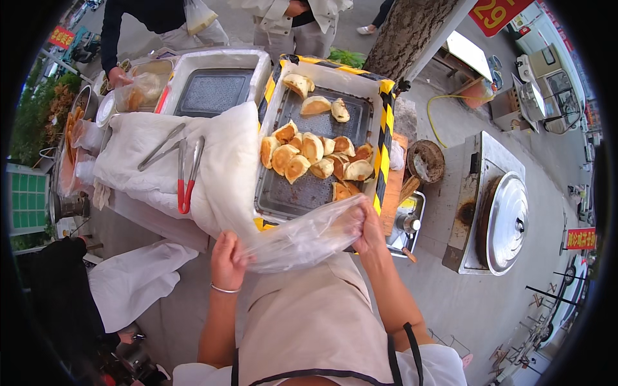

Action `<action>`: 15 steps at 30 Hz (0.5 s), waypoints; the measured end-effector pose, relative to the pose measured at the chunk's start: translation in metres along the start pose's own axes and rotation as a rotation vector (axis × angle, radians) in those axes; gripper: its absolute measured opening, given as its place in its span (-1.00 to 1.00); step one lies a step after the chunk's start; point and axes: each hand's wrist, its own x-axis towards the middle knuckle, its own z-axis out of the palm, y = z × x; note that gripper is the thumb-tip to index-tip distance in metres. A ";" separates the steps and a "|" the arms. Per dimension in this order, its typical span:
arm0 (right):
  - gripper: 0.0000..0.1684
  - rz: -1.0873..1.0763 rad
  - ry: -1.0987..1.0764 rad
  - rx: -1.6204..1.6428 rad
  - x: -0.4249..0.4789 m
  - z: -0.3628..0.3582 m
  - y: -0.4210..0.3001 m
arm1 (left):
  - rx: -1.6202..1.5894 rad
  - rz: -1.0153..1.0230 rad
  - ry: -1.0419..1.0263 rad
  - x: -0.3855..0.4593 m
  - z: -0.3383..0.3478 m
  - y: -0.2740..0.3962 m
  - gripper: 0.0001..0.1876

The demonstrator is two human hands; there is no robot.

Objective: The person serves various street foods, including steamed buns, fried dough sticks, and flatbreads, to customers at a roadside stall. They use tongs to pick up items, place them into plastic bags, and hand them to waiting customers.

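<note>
A clear plastic bag (299, 239) is stretched between my two hands, before the apron. My left hand (228, 263), with a bracelet at its wrist, grips one end; my right hand (369, 227) holds the other end, partly behind the film. Beyond the bag, browned filled buns (297, 166) lie in a foam box (330, 72) edged with yellow and black tape. To its left, a white cloth quilt (227, 125) carries red-handled metal tongs (187, 178) and plain metal tongs (161, 149).
A second foam box (217, 55) stands at the back. A person's hand (118, 77) touches bagged food. Another person (301, 24) stands behind the boxes, and someone in black (58, 289) is at left. A lidded metal pan (507, 224) sits on a stove at right.
</note>
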 end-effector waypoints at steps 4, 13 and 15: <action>-0.79 -0.416 -0.108 -0.921 -0.026 0.058 0.014 | 1.174 0.551 -0.146 0.040 0.057 0.030 -0.30; -0.81 0.154 -0.238 -0.937 -0.026 0.065 0.003 | 0.301 -0.155 -0.216 0.132 0.043 0.034 -0.76; -0.84 0.351 -0.484 -0.712 -0.025 0.037 0.019 | 0.237 -0.455 -0.138 0.140 0.040 0.022 -0.71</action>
